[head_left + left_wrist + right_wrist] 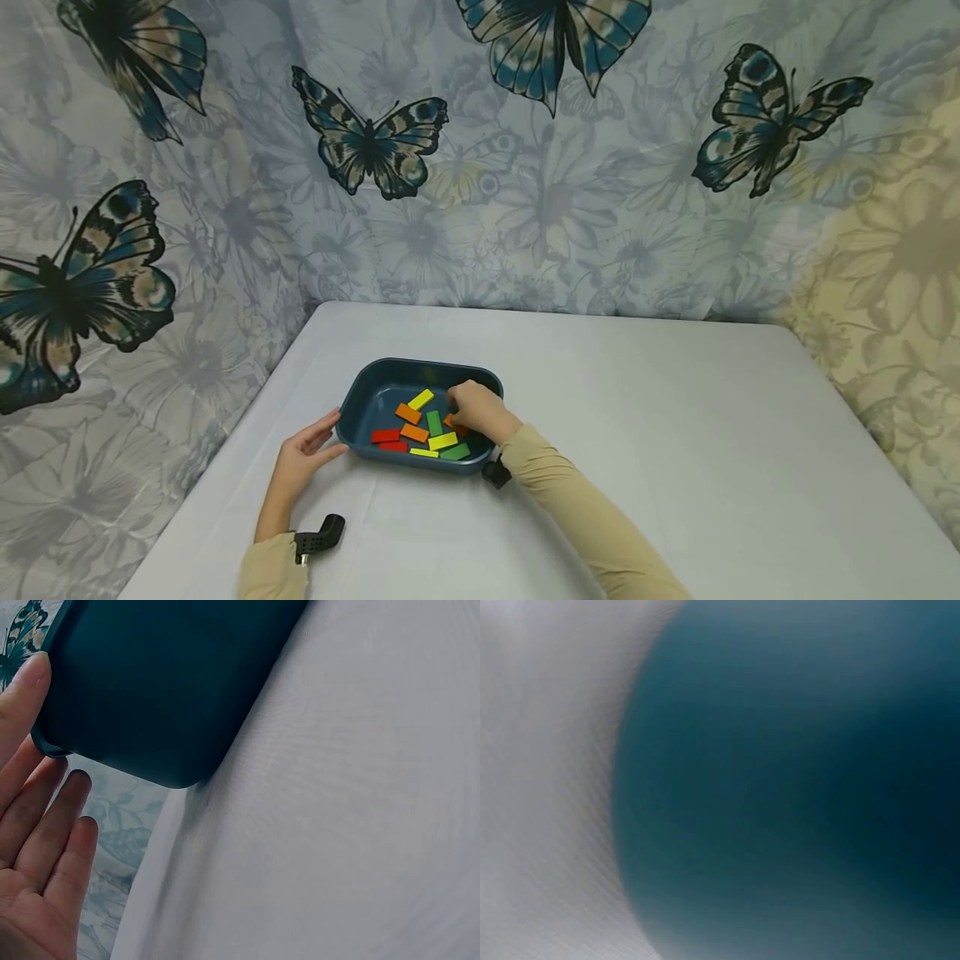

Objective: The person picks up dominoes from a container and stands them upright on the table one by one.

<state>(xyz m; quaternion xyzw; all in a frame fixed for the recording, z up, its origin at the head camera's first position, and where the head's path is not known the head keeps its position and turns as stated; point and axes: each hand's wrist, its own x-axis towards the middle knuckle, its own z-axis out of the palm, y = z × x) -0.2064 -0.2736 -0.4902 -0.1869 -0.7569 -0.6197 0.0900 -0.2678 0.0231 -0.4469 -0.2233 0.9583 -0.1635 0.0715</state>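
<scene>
A dark blue-green rectangular tray (pixel 367 392) stands on the white table, holding several small blocks in red, orange, yellow and green. At its left end, my left hand (pixel 298 454) touches the rim with thumb and fingers spread and fairly straight. The left wrist view shows that hand's fingers (pixel 56 817) beside the tray's outer wall (pixel 165 690). My right hand (pixel 482 408) reaches into the tray's right side, fingers pointing down at an orange block (pixel 449 420). Its fingertips are partly hidden, so a grip on the block is unclear. Only the blurred tray wall (pixel 705 787) fills the right wrist view.
Inside the tray are a yellow block (pixel 422 399), a red block (pixel 386 436) and a green block (pixel 434 423), among others. The white table (pixel 637 400) extends to the right. Butterfly-patterned fabric (pixel 525 233) hangs behind and beside it.
</scene>
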